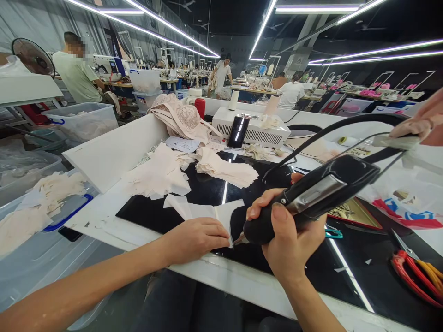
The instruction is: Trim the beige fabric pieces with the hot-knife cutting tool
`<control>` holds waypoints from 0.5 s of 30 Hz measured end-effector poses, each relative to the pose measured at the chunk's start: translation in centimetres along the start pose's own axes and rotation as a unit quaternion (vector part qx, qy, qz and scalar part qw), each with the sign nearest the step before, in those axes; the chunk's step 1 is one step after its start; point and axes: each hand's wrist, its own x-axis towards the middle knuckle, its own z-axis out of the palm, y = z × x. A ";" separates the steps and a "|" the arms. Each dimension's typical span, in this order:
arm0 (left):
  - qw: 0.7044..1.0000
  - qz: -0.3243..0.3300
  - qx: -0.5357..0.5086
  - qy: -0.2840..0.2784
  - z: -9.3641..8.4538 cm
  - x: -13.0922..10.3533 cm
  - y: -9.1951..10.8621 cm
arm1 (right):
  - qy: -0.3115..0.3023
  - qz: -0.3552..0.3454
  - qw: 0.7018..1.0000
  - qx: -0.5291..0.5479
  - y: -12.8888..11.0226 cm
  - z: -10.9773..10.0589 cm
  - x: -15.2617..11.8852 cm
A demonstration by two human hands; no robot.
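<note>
My left hand (200, 237) is at the near edge of the black glossy board, fingers together on the corner of a cream fabric piece (204, 210). My right hand (290, 230) is wrapped round a black corded handheld tool (311, 198) with a metal strip along its side. Its narrow tip meets the board just right of my left fingertips, at the fabric's edge. Behind the piece lie a spread pile of cream fabric pieces (159, 173) and a neater stack of fabric pieces (226, 168).
Red-handled scissors (411, 272) lie on the right, near a shallow tray (356, 212) and a plastic bag (408, 207). A phone (238, 131) leans on a vented white box (252, 124); lace bras (182, 117) sit beside it. Another person's hand (415, 127) is near the cable.
</note>
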 end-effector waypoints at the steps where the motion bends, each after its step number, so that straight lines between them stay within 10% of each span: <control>1: 1.000 -0.001 -0.001 -0.001 0.0 0.0 0.0 | 0.004 0.002 1.000 0.003 -0.1 0.0 0.0; 15: 1.000 -0.019 -0.011 0.012 -0.2 -0.2 -0.1 | -0.003 0.002 1.000 -0.001 -0.3 0.1 -0.2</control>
